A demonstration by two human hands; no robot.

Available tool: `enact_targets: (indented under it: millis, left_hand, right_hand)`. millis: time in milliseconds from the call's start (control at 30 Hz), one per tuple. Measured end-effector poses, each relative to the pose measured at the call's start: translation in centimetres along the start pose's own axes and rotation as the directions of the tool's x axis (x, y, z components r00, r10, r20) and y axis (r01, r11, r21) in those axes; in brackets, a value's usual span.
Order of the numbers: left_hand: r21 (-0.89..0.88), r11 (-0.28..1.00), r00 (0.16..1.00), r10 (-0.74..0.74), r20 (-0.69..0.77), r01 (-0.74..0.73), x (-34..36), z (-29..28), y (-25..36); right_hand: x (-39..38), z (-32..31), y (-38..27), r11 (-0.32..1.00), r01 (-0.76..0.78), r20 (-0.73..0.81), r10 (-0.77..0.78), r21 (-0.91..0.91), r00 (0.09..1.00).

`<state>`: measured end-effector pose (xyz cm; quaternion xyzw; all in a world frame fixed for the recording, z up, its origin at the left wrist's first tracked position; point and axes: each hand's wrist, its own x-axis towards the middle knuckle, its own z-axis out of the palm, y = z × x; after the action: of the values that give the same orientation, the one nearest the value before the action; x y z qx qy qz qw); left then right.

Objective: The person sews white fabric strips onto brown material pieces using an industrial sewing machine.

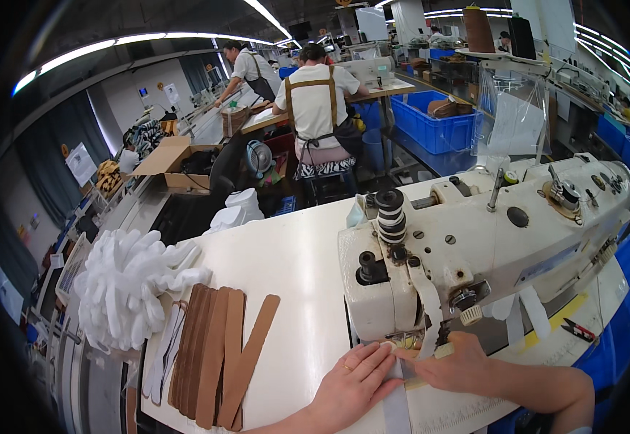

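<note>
Both left hand [358, 376] and right hand [451, 365] are meeting around a pale strip [397, 414] at five o'clock.
The strip is lying on the tabletop [293, 325], leading toward the sewing machine [488, 253] at three o'clock. The left hand is pressing with fingers together; the right is bending its fingers, and whether either is pinching, I cannot tell. The strip is looking light, soft and bendable, so holding it flat by its edges is probably suiting best.
</note>
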<state>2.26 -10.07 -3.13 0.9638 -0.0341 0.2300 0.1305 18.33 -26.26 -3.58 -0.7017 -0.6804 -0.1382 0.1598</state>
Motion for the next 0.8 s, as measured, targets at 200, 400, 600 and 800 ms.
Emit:
enact_targets:
  millis: [200,400,600,800]
  left_hand:
    - [0.087,0.996,0.999,0.003,-0.038,0.001,1.1,0.0,-0.3]
    - [0.058,0.993,0.995,-0.1,0.029,0.098,0.8,0.8,-0.5]
    - [0.043,0.996,0.996,-0.084,0.008,0.084,0.7,0.7,-0.8]
    - [0.022,1.0,1.0,0.004,-0.018,-0.004,0.7,1.2,-1.1]
  right_hand:
    - [-0.2,1.6,0.6,1.0,-0.008,-0.159,0.003,-0.028,0.987]
    - [0.1,0.1,0.2,0.997,-0.035,-0.117,0.027,-0.064,0.993]
    - [0.2,0.5,-0.2,0.995,-0.082,-0.165,0.09,0.057,0.982]
    - [-0.8,1.0,1.2,0.986,0.085,-0.085,-0.074,0.145,0.994]
